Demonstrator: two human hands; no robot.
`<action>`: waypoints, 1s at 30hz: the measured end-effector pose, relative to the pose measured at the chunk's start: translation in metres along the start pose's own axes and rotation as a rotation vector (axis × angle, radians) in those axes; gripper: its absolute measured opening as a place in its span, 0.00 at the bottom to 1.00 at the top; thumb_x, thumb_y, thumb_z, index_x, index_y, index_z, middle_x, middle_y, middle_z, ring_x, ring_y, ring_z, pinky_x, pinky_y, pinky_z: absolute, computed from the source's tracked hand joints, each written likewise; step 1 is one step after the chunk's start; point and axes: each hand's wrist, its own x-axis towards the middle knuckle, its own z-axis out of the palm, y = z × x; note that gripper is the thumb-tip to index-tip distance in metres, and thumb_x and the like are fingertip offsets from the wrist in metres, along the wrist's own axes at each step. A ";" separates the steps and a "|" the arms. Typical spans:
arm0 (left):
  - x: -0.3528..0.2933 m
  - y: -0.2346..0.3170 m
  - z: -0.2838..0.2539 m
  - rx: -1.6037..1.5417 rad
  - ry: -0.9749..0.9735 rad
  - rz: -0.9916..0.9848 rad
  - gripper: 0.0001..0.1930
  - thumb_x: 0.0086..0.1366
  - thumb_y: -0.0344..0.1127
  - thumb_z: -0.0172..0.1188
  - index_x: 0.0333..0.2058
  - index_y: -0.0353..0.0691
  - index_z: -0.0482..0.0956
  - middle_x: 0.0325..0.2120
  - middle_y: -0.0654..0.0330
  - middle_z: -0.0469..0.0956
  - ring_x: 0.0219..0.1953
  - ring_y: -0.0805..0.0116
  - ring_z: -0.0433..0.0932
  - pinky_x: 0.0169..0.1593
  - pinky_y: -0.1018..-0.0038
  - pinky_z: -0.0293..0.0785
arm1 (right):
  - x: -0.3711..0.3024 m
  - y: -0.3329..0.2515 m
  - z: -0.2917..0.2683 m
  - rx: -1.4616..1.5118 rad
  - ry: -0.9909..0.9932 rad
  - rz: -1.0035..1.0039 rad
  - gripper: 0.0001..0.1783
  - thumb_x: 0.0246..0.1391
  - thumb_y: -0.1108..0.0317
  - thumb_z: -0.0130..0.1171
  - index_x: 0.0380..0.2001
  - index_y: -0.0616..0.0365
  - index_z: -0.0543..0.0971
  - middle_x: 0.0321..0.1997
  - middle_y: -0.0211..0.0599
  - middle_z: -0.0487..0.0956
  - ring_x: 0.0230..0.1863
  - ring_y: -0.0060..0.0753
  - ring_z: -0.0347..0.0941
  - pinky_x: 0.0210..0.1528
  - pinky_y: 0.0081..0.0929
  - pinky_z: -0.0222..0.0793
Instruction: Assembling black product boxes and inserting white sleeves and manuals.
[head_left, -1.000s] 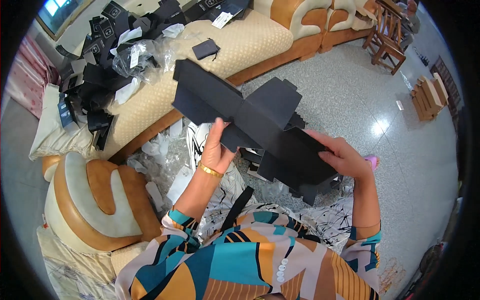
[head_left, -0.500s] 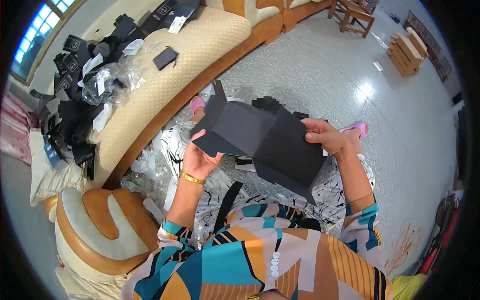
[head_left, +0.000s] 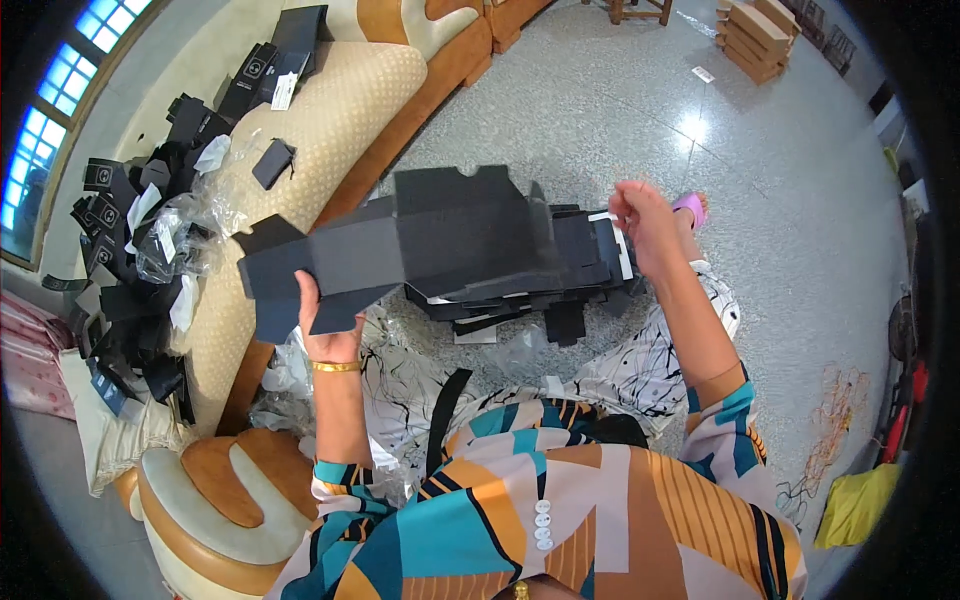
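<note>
The big black cardboard box blank [head_left: 420, 245] is held in the air over the person's lap, above a stack of flat black blanks [head_left: 560, 275]. The left hand [head_left: 325, 335] is clamped on its lower left flap, while the right hand [head_left: 645, 220] pinches near the right end. To fold well, it seems best that the left hand keeps the panel firm and the right one bends along the crease.

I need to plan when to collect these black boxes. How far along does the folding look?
Done: a heap of folded black boxes lies on the sofa. In hand: the left hand holds a flat black carton blank by its lower edge, while the right hand is at its far end. Left: a stack of flat black blanks lies on the lap beneath it, seemingly unfolded.
</note>
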 end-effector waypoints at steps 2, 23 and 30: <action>0.000 0.004 0.006 -0.057 0.023 0.067 0.20 0.61 0.43 0.48 0.49 0.39 0.65 0.48 0.56 0.68 0.50 0.60 0.67 0.54 0.61 0.61 | -0.017 0.012 -0.002 0.103 -0.141 0.261 0.15 0.53 0.56 0.46 0.33 0.55 0.72 0.33 0.31 0.75 0.37 0.26 0.70 0.36 0.23 0.65; 0.114 -0.135 -0.072 -0.116 0.472 -0.046 0.16 0.55 0.39 0.57 0.40 0.36 0.71 0.40 0.57 0.73 0.44 0.61 0.72 0.49 0.63 0.68 | 0.043 0.079 -0.023 0.388 0.040 0.177 0.06 0.50 0.72 0.52 0.33 0.60 0.73 0.32 0.35 0.75 0.33 0.30 0.72 0.36 0.35 0.70; 0.109 -0.197 -0.119 -0.079 0.699 -0.152 0.11 0.59 0.40 0.52 0.34 0.37 0.71 0.32 0.58 0.74 0.33 0.63 0.73 0.37 0.68 0.74 | 0.067 0.175 -0.093 0.256 0.375 0.313 0.09 0.48 0.73 0.54 0.34 0.64 0.72 0.32 0.37 0.74 0.33 0.31 0.70 0.39 0.27 0.66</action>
